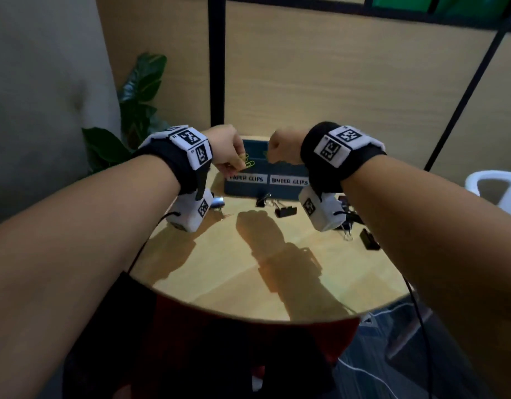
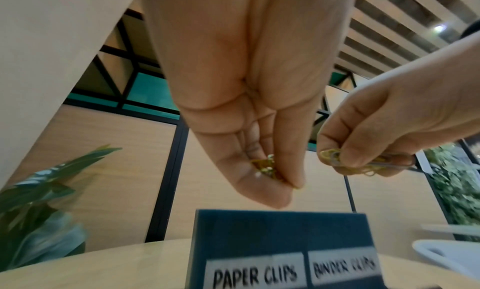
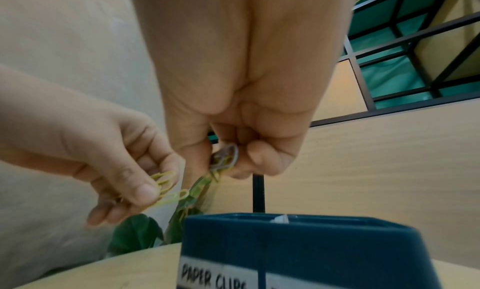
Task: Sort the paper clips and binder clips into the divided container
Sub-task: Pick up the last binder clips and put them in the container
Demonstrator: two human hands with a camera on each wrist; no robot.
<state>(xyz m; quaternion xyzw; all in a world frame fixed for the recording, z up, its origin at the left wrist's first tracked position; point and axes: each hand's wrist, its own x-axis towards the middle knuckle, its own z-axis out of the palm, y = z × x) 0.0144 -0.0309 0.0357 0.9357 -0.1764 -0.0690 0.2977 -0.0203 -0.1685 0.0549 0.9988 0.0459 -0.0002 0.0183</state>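
Above a blue container (image 1: 248, 187) labelled "PAPER CLIPS" and "BINDER CLIPS" at 12 o'clock on a round table (image 1: 248, 269), the left hand (image 1: 226, 148) pinches yellow paper clips (image 1: 245, 162) while the right hand (image 1: 283, 149) pinches its own small bunch (image 3: 224, 156). Black binder clips (image 1: 286, 211) lie on the table just before the container, more toward 2 o'clock.

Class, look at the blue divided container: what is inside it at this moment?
The container shows only its rim and a small white scrap at the back edge; its interior is hidden in every view. Above it, the left hand and right hand each hold paper clips.
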